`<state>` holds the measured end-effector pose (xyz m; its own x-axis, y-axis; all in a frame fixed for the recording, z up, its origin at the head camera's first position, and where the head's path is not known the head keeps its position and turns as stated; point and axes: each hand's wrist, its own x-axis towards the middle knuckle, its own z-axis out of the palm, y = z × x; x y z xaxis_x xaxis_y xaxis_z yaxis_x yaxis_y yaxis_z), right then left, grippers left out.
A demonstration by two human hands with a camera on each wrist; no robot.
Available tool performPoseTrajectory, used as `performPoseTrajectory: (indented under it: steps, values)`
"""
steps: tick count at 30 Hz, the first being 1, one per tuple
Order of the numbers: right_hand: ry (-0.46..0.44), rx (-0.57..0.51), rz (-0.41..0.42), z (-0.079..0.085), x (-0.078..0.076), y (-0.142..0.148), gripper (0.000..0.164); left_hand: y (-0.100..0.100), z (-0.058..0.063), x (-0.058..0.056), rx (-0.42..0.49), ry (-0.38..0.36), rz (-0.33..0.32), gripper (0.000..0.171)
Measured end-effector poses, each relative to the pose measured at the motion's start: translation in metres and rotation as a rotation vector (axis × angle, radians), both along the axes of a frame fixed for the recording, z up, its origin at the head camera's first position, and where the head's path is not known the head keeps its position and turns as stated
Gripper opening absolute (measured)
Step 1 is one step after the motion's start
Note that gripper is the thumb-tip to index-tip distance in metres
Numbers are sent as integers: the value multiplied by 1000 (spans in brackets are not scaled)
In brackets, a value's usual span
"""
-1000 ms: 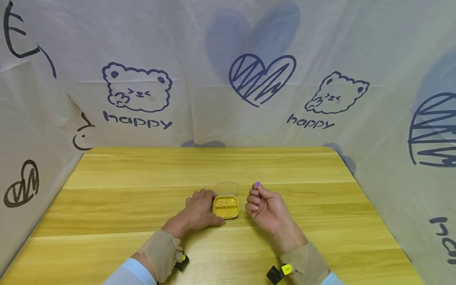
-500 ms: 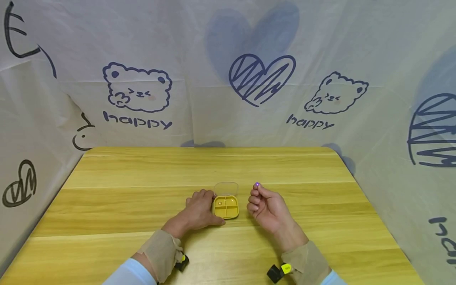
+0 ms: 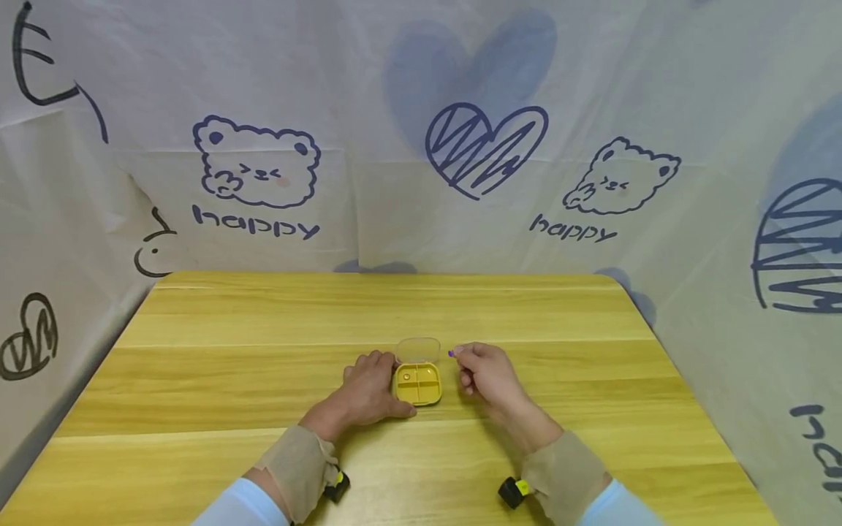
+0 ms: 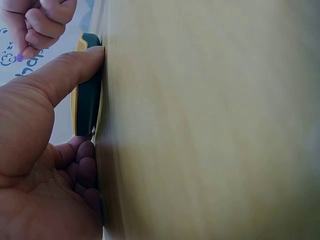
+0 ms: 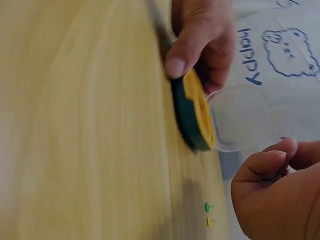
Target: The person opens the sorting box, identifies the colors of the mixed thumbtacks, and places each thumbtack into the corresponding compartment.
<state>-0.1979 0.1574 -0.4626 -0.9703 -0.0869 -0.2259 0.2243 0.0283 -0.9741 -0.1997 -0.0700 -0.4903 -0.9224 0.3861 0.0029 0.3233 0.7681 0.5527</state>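
A small yellow pill box (image 3: 417, 383) with several compartments sits on the table, its clear lid (image 3: 418, 349) raised at the back. One small round item (image 3: 406, 377) lies in the far-left compartment. My left hand (image 3: 371, 387) holds the box from the left, thumb at the near side and fingers behind. From the left wrist view, the thumb presses the dark green base (image 4: 88, 107). My right hand (image 3: 490, 374), right of the lid, pinches a tiny purple thumbtack (image 3: 451, 353) between thumb and index finger. Its pin is too small to make out.
A green thumbtack (image 5: 207, 207) and a yellow thumbtack (image 5: 209, 221) lie on the wooden table (image 3: 263, 314) in the right wrist view. A printed white cloth (image 3: 368, 204) hangs along the table's back and sides.
My right hand has turned over from palm up to back up and moved left, bringing the purple thumbtack closer to the lid. My left hand and the pill box stay put.
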Motion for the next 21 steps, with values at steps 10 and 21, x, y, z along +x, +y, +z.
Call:
performPoseTrajectory:
  steps: [10,21]
  values:
    - [226,495,168,3,-1,-9,23,0,0,0,-13,4,2,72]
    - [272,733,226,0,-5,-24,18,1,1,0,-35,-6,2,73]
